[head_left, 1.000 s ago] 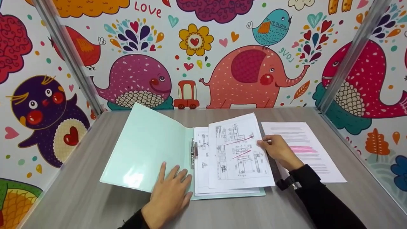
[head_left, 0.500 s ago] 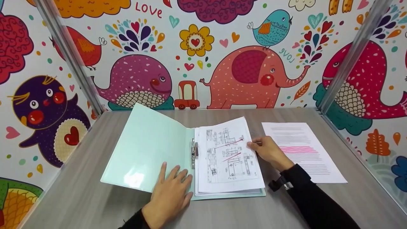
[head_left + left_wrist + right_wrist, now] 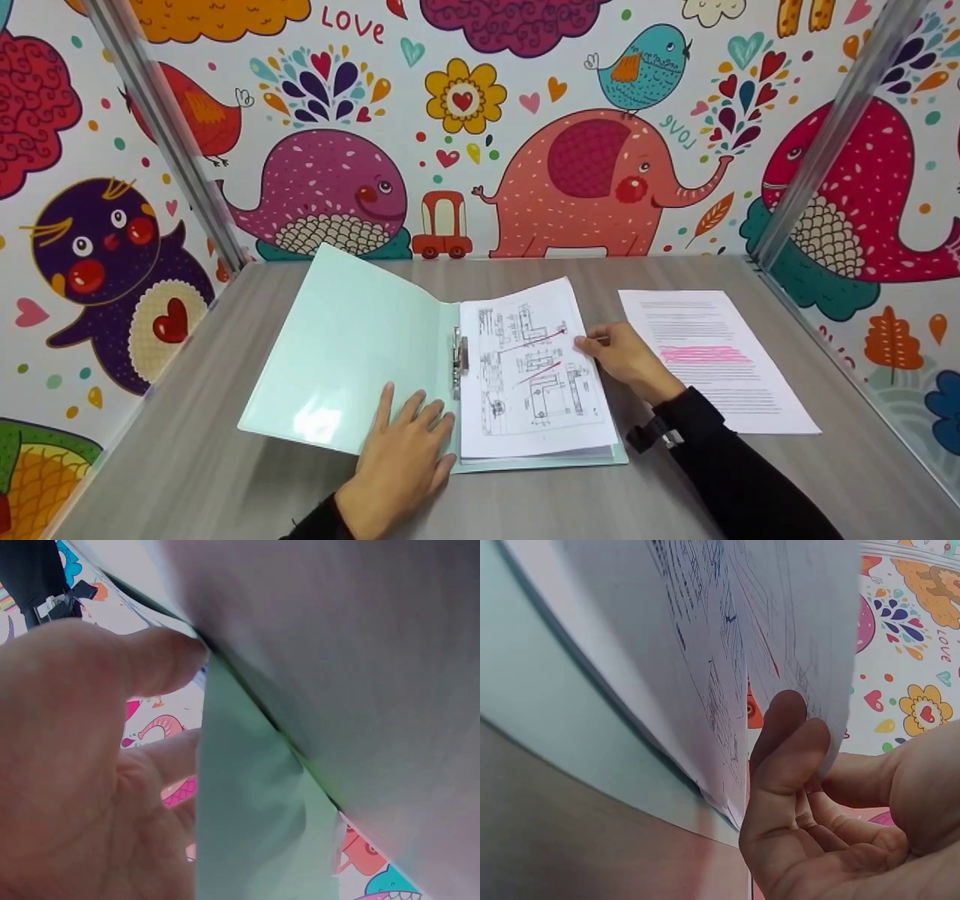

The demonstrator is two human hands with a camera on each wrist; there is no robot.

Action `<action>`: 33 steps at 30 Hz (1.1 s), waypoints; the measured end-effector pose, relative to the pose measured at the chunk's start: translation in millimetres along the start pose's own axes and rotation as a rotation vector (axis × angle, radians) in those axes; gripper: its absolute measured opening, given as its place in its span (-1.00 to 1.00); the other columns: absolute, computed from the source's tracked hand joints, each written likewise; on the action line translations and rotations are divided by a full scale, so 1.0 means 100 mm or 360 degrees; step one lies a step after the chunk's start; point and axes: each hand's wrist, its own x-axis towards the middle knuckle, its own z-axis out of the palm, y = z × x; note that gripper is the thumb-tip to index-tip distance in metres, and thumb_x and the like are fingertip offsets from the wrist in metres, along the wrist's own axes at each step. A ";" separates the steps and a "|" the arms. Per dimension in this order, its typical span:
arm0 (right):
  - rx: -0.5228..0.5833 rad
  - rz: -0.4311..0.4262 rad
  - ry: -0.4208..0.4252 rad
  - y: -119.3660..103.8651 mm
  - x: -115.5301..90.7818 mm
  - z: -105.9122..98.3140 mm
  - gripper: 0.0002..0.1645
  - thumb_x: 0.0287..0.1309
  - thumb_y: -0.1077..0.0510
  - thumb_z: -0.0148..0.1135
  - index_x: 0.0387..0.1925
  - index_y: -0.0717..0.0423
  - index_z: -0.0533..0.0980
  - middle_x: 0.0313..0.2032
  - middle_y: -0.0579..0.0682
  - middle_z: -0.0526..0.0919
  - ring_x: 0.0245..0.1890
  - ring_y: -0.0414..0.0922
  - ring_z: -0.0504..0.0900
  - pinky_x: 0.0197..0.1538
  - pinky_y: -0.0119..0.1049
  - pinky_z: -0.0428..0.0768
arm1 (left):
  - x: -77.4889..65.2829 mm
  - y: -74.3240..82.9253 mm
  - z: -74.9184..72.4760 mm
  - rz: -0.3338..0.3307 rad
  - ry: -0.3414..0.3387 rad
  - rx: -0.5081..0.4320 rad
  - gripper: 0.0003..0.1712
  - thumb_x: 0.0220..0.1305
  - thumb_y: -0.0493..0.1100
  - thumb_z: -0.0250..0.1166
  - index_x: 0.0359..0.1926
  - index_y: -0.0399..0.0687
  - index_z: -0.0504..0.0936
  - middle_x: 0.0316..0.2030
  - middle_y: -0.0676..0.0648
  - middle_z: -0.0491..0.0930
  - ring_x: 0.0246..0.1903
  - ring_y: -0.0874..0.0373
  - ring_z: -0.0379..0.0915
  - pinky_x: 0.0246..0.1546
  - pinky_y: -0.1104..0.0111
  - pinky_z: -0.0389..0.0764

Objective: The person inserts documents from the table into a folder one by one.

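A pale green folder (image 3: 341,345) lies opened on the table, its left cover raised at a slant. At its spine sits a metal clip (image 3: 455,364). Over the stack on the right side is a sheet with technical drawings (image 3: 517,420) and two red strokes. My right hand (image 3: 636,361) pinches that sheet's right edge between thumb and fingers; in the right wrist view the sheet (image 3: 810,622) stands lifted off the papers below. My left hand (image 3: 405,457) rests with straight, spread fingers on the cover's lower edge near the spine.
A loose printed page (image 3: 697,319) with pink highlighted lines lies on the table (image 3: 180,420) to the right, partly behind the right forearm. Walls with cartoon animals (image 3: 577,187) and metal corner posts (image 3: 832,127) enclose the back and sides.
My right hand has moved left with the drawing sheet, which now lies lower and squarer over the stack near the clip. The left hand and the cover stay in place.
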 end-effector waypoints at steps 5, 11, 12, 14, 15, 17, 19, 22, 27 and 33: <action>0.0005 0.0014 -0.0020 0.01 0.01 0.01 -0.63 0.72 0.16 0.33 0.18 0.45 0.73 -0.13 0.16 0.88 -0.22 -0.19 0.75 -0.14 -0.37 0.66 | 0.00 0.00 0.01 0.0001 0.0004 -0.0004 -0.40 0.58 0.27 0.44 0.43 0.08 0.76 0.47 -0.04 0.73 0.60 -0.16 0.54 0.75 -0.40 0.32; -0.0029 0.0012 -0.0016 0.01 0.02 0.01 -0.57 0.73 0.14 0.33 0.25 0.49 0.70 -0.06 0.23 0.88 -0.14 -0.14 0.77 -0.08 -0.36 0.67 | 0.00 -0.01 0.01 0.0014 0.0036 -0.0005 -0.41 0.58 0.25 0.45 0.41 0.07 0.76 0.45 -0.04 0.75 0.59 -0.15 0.56 0.75 -0.39 0.35; -0.0032 0.0015 -0.0014 0.01 0.02 0.02 -0.57 0.72 0.14 0.34 0.25 0.49 0.70 -0.05 0.23 0.88 -0.14 -0.13 0.77 -0.08 -0.36 0.66 | 0.00 -0.01 0.01 0.0014 0.0035 -0.0005 -0.41 0.58 0.25 0.44 0.42 0.07 0.76 0.46 -0.04 0.74 0.58 -0.15 0.56 0.75 -0.39 0.34; -0.0036 0.0020 -0.0016 0.00 0.02 0.02 -0.57 0.72 0.14 0.34 0.25 0.49 0.70 -0.05 0.23 0.88 -0.13 -0.13 0.76 -0.08 -0.36 0.66 | 0.00 -0.01 0.01 0.0012 0.0024 -0.0008 -0.40 0.59 0.26 0.43 0.43 0.07 0.76 0.47 -0.04 0.74 0.59 -0.15 0.55 0.75 -0.39 0.33; -0.0032 0.0025 -0.0019 0.00 0.03 0.03 -0.57 0.72 0.14 0.34 0.25 0.48 0.70 -0.06 0.23 0.87 -0.14 -0.13 0.76 -0.09 -0.36 0.66 | 0.00 -0.01 0.02 0.0011 0.0020 -0.0010 -0.40 0.59 0.26 0.43 0.43 0.07 0.76 0.47 -0.04 0.73 0.59 -0.16 0.55 0.75 -0.40 0.33; -0.0022 0.0028 -0.0030 0.01 0.03 0.03 -0.57 0.73 0.15 0.33 0.26 0.49 0.70 -0.07 0.22 0.87 -0.16 -0.14 0.76 -0.11 -0.37 0.66 | 0.00 -0.01 0.02 0.0009 0.0012 -0.0015 -0.40 0.59 0.26 0.43 0.43 0.07 0.75 0.47 -0.04 0.73 0.59 -0.16 0.54 0.75 -0.40 0.32; -0.0005 0.0040 -0.0036 0.01 0.04 0.04 -0.58 0.73 0.16 0.33 0.26 0.48 0.70 -0.09 0.20 0.87 -0.19 -0.16 0.76 -0.12 -0.38 0.67 | 0.00 -0.01 0.02 0.0009 0.0015 -0.0017 -0.40 0.59 0.26 0.43 0.43 0.07 0.75 0.47 -0.04 0.73 0.59 -0.16 0.54 0.75 -0.41 0.32; 0.0003 0.0030 -0.0042 0.02 0.05 0.04 -0.59 0.73 0.16 0.31 0.24 0.49 0.70 -0.11 0.20 0.87 -0.22 -0.17 0.76 -0.15 -0.38 0.68 | 0.00 -0.01 0.02 0.0015 0.0032 -0.0007 -0.40 0.58 0.26 0.44 0.42 0.08 0.75 0.46 -0.04 0.74 0.58 -0.15 0.55 0.74 -0.40 0.34; -0.0005 0.0026 -0.0044 0.02 0.05 0.04 -0.61 0.74 0.15 0.32 0.20 0.47 0.72 -0.13 0.19 0.87 -0.23 -0.17 0.75 -0.15 -0.36 0.68 | 0.00 -0.01 0.02 0.0022 0.0059 0.0001 -0.41 0.56 0.26 0.46 0.40 0.08 0.76 0.44 -0.03 0.75 0.57 -0.15 0.57 0.73 -0.39 0.37; -0.0016 0.0025 -0.0073 0.01 0.04 0.03 -0.60 0.73 0.11 0.34 0.17 0.44 0.74 -0.13 0.18 0.86 -0.22 -0.16 0.74 -0.14 -0.33 0.65 | 0.00 -0.01 0.01 0.0021 0.0068 -0.0002 -0.41 0.56 0.25 0.47 0.40 0.07 0.77 0.43 -0.04 0.76 0.56 -0.15 0.58 0.73 -0.39 0.37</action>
